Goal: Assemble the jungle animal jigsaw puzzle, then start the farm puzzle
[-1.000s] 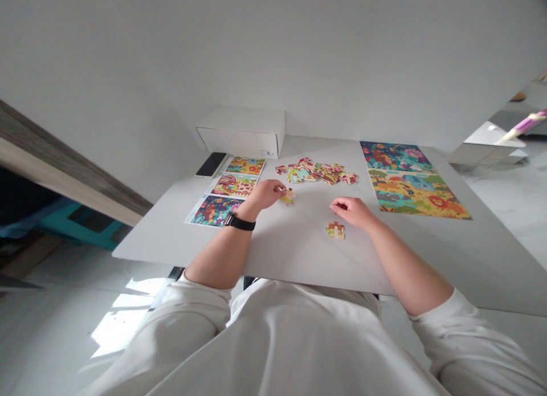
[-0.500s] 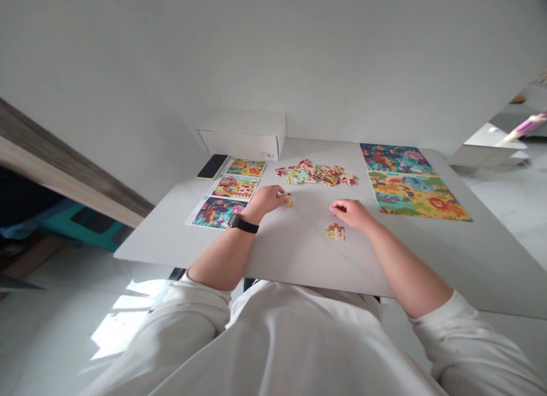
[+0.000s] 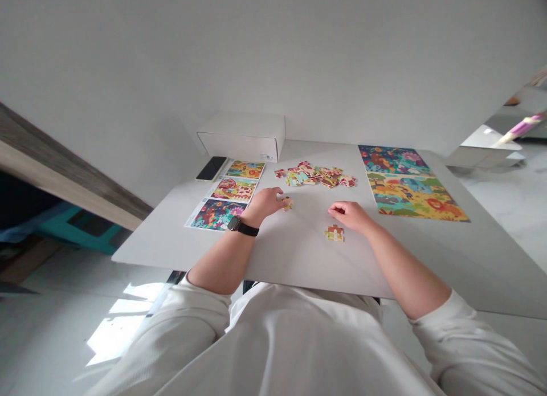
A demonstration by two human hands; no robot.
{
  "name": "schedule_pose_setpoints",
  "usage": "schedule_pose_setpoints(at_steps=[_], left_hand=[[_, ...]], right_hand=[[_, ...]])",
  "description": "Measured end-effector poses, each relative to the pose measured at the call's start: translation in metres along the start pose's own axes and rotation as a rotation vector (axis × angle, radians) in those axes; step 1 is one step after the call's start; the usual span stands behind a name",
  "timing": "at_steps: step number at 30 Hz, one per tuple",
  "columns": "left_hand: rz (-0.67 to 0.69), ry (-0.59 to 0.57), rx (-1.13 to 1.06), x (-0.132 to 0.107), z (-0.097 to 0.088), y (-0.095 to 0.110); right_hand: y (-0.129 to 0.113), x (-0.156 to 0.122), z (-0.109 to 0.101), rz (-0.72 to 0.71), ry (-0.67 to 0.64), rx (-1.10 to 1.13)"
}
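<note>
My left hand (image 3: 265, 204), with a dark watch on its wrist, pinches a small colourful jigsaw puzzle piece (image 3: 288, 204) by its edge, close over the table. My right hand (image 3: 349, 215) rests on the table with its fingers curled together, and nothing shows between them. Just below it, on the near side, lies an orange and yellow-green section of jigsaw (image 3: 335, 233). Beyond both hands is a loose heap of jigsaw pieces (image 3: 316, 174) in red, green and cream, some overlapping.
Left of my left hand lies a sheet with three printed pictures (image 3: 233, 189), beside a dark phone (image 3: 212, 168). A white box (image 3: 239, 144) stands at the back against the wall. To the right are two assembled-looking animal pictures (image 3: 414, 194) on the white table (image 3: 294, 253).
The jigsaw piece in my left hand has turned and tilted slightly, with the fingers shifting on it. My right hand stays in place.
</note>
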State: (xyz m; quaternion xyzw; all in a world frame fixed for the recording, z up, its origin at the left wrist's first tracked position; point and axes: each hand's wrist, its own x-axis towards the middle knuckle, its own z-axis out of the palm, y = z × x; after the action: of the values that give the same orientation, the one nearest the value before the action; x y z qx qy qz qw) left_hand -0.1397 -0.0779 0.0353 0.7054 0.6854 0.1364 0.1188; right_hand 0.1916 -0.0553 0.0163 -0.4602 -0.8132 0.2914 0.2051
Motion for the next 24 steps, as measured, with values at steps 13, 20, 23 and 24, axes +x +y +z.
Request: schedule_pose_setpoints(at_steps=[13,20,23,24], left_hand=[[0.023,0.090,-0.083,0.003,-0.005,0.001],[-0.012,0.159,-0.182,0.008,-0.012,-0.007],[-0.051,0.160,-0.181,0.013,-0.015,-0.009],[-0.054,0.157,-0.178,0.016,-0.016,-0.009]], right_hand=[[0.008,0.003,0.001,-0.034,0.057,0.001],[0.020,0.008,-0.010,0.014,0.170,-0.086],[0.029,0.012,-0.020,0.086,0.192,-0.162],[0.032,0.014,-0.024,0.108,0.188,-0.193]])
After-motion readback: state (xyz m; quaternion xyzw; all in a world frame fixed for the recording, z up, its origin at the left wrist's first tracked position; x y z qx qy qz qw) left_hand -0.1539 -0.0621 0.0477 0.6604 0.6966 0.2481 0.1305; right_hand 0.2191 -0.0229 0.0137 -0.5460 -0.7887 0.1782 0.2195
